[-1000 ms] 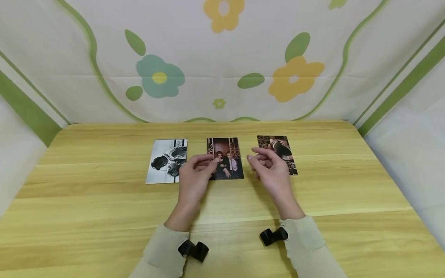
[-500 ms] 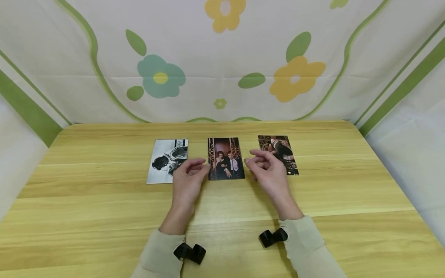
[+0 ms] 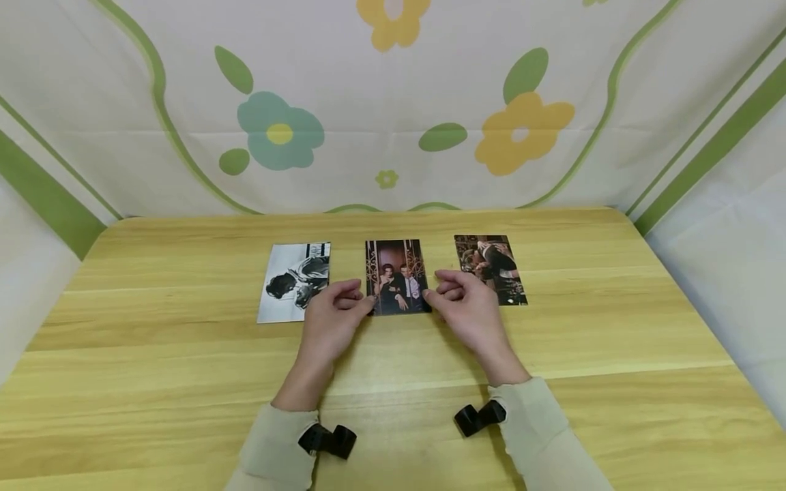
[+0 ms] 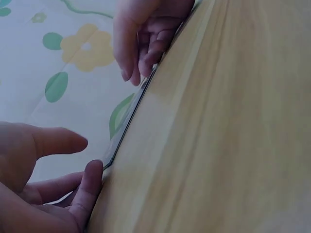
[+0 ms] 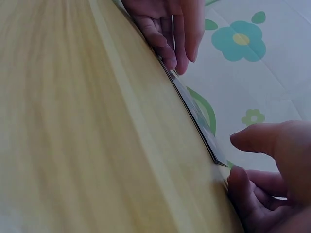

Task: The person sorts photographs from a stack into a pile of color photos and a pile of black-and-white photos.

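A dark photo card showing two seated people lies flat on the wooden table between both hands. At its lower left edge is my left hand; my right hand sits at the lower right edge. Both wrist views show the thumbs raised off the card. A left fingertip meets the card's near corner in the left wrist view, while in the right wrist view a right fingertip is close beside the other corner. Neither hand visibly pinches it.
A black-and-white photo card lies on the left, partly behind my left hand. Another dark photo card lies on the right, partly covered by my right hand. Behind the wooden table hangs a flowered cloth.
My left hand has drawn back leftward from over the middle card to its edge. My right hand has moved left to that card's right edge. The cards keep their places.
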The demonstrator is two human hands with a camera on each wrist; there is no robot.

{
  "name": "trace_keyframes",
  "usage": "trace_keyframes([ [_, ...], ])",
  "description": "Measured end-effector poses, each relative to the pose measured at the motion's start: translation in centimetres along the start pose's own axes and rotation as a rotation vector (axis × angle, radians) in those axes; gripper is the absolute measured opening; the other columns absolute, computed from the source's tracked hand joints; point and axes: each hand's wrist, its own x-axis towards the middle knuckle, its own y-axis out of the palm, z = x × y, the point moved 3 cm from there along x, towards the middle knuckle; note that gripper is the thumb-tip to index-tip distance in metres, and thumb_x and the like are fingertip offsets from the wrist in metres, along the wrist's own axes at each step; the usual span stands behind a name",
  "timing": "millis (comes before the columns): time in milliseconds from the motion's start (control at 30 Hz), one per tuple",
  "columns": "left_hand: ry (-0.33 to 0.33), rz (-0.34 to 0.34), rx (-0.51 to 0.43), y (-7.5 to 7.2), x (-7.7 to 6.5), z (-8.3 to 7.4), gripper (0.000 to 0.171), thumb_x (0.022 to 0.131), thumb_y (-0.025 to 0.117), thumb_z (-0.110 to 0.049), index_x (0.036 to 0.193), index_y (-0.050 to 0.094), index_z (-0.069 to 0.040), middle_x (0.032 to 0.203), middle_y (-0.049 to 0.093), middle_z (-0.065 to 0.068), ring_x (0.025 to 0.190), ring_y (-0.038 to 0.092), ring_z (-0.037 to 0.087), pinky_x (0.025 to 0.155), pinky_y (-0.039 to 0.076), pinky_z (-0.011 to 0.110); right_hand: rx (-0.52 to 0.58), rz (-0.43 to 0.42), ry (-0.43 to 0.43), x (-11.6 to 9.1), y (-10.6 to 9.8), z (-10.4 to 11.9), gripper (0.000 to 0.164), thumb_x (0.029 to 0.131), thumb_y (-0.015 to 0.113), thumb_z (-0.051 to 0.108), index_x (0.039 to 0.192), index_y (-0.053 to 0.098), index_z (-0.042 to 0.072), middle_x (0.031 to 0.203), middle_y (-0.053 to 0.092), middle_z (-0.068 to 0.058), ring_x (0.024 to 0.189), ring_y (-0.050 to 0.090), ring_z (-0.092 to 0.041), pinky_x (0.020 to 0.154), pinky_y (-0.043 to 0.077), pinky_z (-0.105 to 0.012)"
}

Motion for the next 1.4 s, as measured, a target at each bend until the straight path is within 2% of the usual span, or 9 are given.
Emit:
trace_keyframes([
  [100, 0.025, 0.041, 0.075, 0.1, 0.2, -0.2, 0.056, 0.096, 0.079, -0.015, 0.148, 0.062, -0.001, 0.126, 0.067, 0.016, 0.109, 0.066, 0.026, 0.096, 0.056, 0.037, -0.077, 0.014, -0.047, 0.0, 0.1, 0.4, 0.053, 0.094, 0.082, 0.023, 0.142, 0.068, 0.005, 0.113, 0.071, -0.009, 0.096, 0.064, -0.019, 0.083, 0.052, -0.024],
  [233, 0.069, 0.082, 0.173, 0.6, 0.2, -0.4, 0.067, 0.095, 0.080, -0.017, 0.154, 0.054, 0.003, 0.120, 0.058, 0.015, 0.098, 0.058, 0.021, 0.085, 0.050, 0.032, -0.156, 0.036, -0.086, 0.0, 0.4, 0.7, 0.057, 0.095, 0.083, 0.028, 0.144, 0.067, 0.003, 0.107, 0.066, -0.008, 0.091, 0.059, -0.019, 0.078, 0.049, -0.026],
  [433, 0.116, 0.092, 0.237, 1.3, 0.1, -0.6, 0.070, 0.096, 0.079, -0.018, 0.155, 0.049, 0.006, 0.117, 0.053, 0.015, 0.092, 0.051, 0.020, 0.076, 0.042, 0.028, -0.202, 0.032, -0.119, -0.2, 0.6, 0.8, 0.059, 0.095, 0.082, 0.038, 0.142, 0.070, 0.006, 0.099, 0.060, -0.007, 0.086, 0.054, -0.019, 0.074, 0.044, -0.028],
  [733, 0.105, 0.083, 0.207, 1.3, -0.1, -0.7, 0.067, 0.097, 0.078, -0.017, 0.154, 0.051, 0.005, 0.116, 0.054, 0.014, 0.093, 0.051, 0.020, 0.078, 0.043, 0.028, -0.188, 0.024, -0.111, -0.3, 0.7, 0.7, 0.056, 0.093, 0.084, 0.034, 0.142, 0.070, 0.009, 0.101, 0.061, -0.007, 0.086, 0.056, -0.018, 0.074, 0.045, -0.028],
  [1000, 0.088, 0.046, 0.158, 1.1, -0.2, -0.6, 0.061, 0.097, 0.076, -0.017, 0.152, 0.057, 0.002, 0.116, 0.058, 0.014, 0.094, 0.055, 0.019, 0.079, 0.045, 0.028, -0.158, -0.001, -0.108, -0.4, 0.7, 0.7, 0.053, 0.092, 0.084, 0.030, 0.141, 0.072, 0.012, 0.104, 0.066, -0.006, 0.088, 0.060, -0.017, 0.076, 0.049, -0.026],
  [1200, 0.097, 0.004, 0.108, 1.1, -0.3, -0.8, 0.054, 0.097, 0.075, -0.011, 0.149, 0.062, -0.001, 0.120, 0.063, 0.016, 0.097, 0.061, 0.021, 0.082, 0.049, 0.028, -0.067, 0.002, -0.089, -0.5, 0.5, 0.8, 0.052, 0.092, 0.084, 0.021, 0.142, 0.070, 0.012, 0.112, 0.069, -0.009, 0.095, 0.064, -0.019, 0.082, 0.054, -0.027],
  [1400, 0.101, -0.053, -0.002, 0.7, -0.5, -1.0, 0.047, 0.096, 0.070, 0.001, 0.143, 0.068, -0.006, 0.123, 0.071, 0.017, 0.105, 0.069, 0.026, 0.086, 0.056, 0.026, 0.053, 0.041, -0.044, -0.5, 0.4, 1.1, 0.055, 0.093, 0.083, 0.016, 0.145, 0.066, 0.015, 0.119, 0.070, -0.009, 0.101, 0.064, -0.020, 0.086, 0.056, -0.026],
])
